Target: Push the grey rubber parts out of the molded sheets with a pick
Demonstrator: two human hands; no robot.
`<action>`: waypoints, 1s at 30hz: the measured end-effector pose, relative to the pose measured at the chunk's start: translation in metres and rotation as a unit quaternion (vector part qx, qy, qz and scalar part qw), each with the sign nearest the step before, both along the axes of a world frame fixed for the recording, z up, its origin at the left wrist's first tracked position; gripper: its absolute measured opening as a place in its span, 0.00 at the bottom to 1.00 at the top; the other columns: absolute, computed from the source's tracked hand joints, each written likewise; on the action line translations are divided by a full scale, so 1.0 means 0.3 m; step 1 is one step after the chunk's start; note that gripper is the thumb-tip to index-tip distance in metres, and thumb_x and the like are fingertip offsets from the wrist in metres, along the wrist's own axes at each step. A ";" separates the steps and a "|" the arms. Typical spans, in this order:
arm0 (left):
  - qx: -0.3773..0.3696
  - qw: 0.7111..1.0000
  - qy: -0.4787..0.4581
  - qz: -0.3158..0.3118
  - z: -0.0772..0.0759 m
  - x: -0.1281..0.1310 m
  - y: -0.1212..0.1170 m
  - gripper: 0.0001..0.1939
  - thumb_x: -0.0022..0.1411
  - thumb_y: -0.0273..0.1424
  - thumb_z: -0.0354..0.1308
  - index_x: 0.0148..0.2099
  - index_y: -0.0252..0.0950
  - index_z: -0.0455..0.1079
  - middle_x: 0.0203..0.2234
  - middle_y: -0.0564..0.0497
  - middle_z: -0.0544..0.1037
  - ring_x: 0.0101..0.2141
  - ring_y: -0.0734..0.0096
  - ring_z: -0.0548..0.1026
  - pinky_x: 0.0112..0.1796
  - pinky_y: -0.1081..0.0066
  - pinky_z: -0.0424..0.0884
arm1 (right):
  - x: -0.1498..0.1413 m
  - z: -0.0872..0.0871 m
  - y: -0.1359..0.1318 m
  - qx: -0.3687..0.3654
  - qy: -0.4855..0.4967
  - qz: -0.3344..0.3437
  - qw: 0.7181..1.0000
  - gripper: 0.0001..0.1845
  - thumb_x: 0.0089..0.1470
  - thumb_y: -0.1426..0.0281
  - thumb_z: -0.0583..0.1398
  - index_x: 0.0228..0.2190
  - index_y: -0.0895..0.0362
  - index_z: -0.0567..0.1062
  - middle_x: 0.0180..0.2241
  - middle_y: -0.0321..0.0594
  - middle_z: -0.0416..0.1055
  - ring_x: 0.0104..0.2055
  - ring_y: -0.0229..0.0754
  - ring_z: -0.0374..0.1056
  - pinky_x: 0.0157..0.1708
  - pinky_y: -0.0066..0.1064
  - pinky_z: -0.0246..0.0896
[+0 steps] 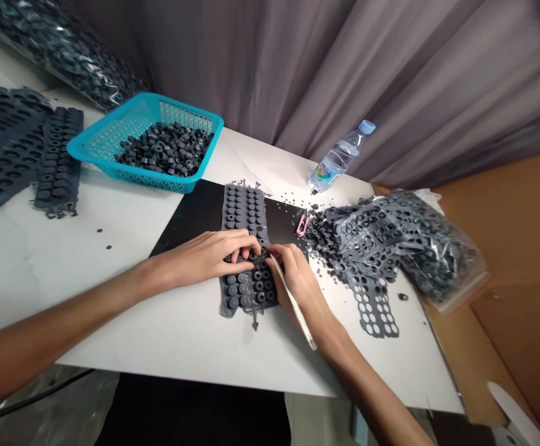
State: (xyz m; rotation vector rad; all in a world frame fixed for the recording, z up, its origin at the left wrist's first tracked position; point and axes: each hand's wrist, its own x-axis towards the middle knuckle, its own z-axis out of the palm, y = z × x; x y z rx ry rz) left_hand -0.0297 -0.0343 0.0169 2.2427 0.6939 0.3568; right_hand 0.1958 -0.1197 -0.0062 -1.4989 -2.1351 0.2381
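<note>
Head view: grey studded sheet (pixel 244 210) lies mid-worktop, lengthwise between near and far edges, over the black mat (pixel 181 217); its near end overhangs the mat onto the white worktop (pixel 158 341).

Left hand (pixel 216 255): fingers curled on the sheet, thumb-to-finger gap narrow; can't tell if a stud is pinched. Right hand (pixel 300 275): closed round a white pen-like tool (pixel 295 306), tip end down at the sheet, point hidden by the fingers.

Risks, my read:
- Tip skids off a stud and jabs the left fingers; cause: hands almost touching, point facing them.
- Sheet creeps or buckles if left-hand pressure drops.
- Loose bits get mixed up: scrap pile (pixel 325 232) spills toward the mat's right edge, pink snips (pixel 302 224) beside it.
- Clear bag (pixel 451 266) seems to straddle the worktop's right edge; a nudge could tip it.

Containers:
- Blue basket (pixel 146 178), toward the far edge, left of the mat: loose dark ring-like pieces heaped inside, walls well above them.
- Clear bag: dark rubber scraps; perforated sheets heaped just beside it.
- Big plastic bag (pixel 69 49), far-left corner: packed with dark pieces.
- Bottle (pixel 337 161), far edge: capped, clear liquid.
</note>
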 end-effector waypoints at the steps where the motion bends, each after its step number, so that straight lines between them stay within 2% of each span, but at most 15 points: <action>1: 0.002 1.000 0.003 -0.003 0.002 0.000 -0.001 0.12 0.72 0.39 0.56 0.53 0.41 0.71 0.39 0.53 0.73 0.34 0.70 0.73 0.37 0.70 0.66 | 0.004 0.014 -0.002 -0.020 0.015 0.005 1.000 0.13 0.73 0.65 0.51 0.54 0.55 0.68 0.46 0.47 0.71 0.47 0.48 0.71 0.47 0.41 0.70; 5: 0.011 1.000 0.002 -0.006 0.004 0.000 -0.002 0.13 0.73 0.39 0.56 0.53 0.41 0.72 0.39 0.53 0.73 0.34 0.70 0.74 0.37 0.70 0.66 | 0.051 0.081 -0.004 -0.096 0.065 0.058 0.992 0.11 0.72 0.65 0.55 0.51 0.53 0.73 0.45 0.43 0.74 0.43 0.44 0.73 0.44 0.36 0.70; 9: 0.017 1.000 -0.001 -0.018 -0.003 -0.004 0.000 0.14 0.75 0.38 0.52 0.56 0.42 0.73 0.43 0.51 0.75 0.36 0.69 0.74 0.40 0.68 0.66 | 0.098 0.109 -0.001 -0.103 0.098 0.039 0.989 0.10 0.70 0.62 0.58 0.47 0.52 0.75 0.41 0.41 0.77 0.41 0.43 0.74 0.42 0.35 0.70; 12: 0.028 0.999 0.006 -0.021 -0.009 -0.006 0.002 0.15 0.76 0.38 0.50 0.57 0.42 0.72 0.46 0.49 0.75 0.38 0.67 0.75 0.44 0.66 0.66 | 0.109 0.104 0.001 -0.106 0.087 0.051 0.989 0.09 0.69 0.61 0.59 0.44 0.52 0.75 0.40 0.40 0.77 0.41 0.44 0.73 0.42 0.35 0.69; 17: 0.027 0.999 0.017 -0.014 -0.011 -0.005 0.001 0.15 0.76 0.39 0.51 0.57 0.42 0.72 0.46 0.51 0.75 0.38 0.67 0.75 0.42 0.67 0.66 | 0.103 0.100 0.005 -0.100 0.061 0.111 0.987 0.08 0.70 0.64 0.59 0.46 0.52 0.75 0.44 0.42 0.77 0.45 0.45 0.72 0.47 0.37 0.68; 23: 0.039 0.999 0.020 -0.012 -0.007 0.000 -0.007 0.14 0.76 0.38 0.51 0.57 0.42 0.72 0.44 0.52 0.74 0.35 0.70 0.74 0.41 0.67 0.65 | 0.089 0.093 0.008 -0.081 0.037 0.097 0.991 0.07 0.70 0.64 0.58 0.45 0.52 0.74 0.43 0.42 0.76 0.45 0.45 0.72 0.46 0.36 0.67; 30: 0.055 0.998 0.013 -0.013 -0.011 0.001 -0.007 0.13 0.76 0.38 0.51 0.56 0.41 0.71 0.44 0.52 0.75 0.34 0.71 0.73 0.39 0.68 0.65 | 0.089 0.042 0.022 -0.021 -0.040 0.106 0.993 0.13 0.71 0.64 0.56 0.53 0.53 0.73 0.46 0.45 0.77 0.47 0.47 0.72 0.47 0.39 0.69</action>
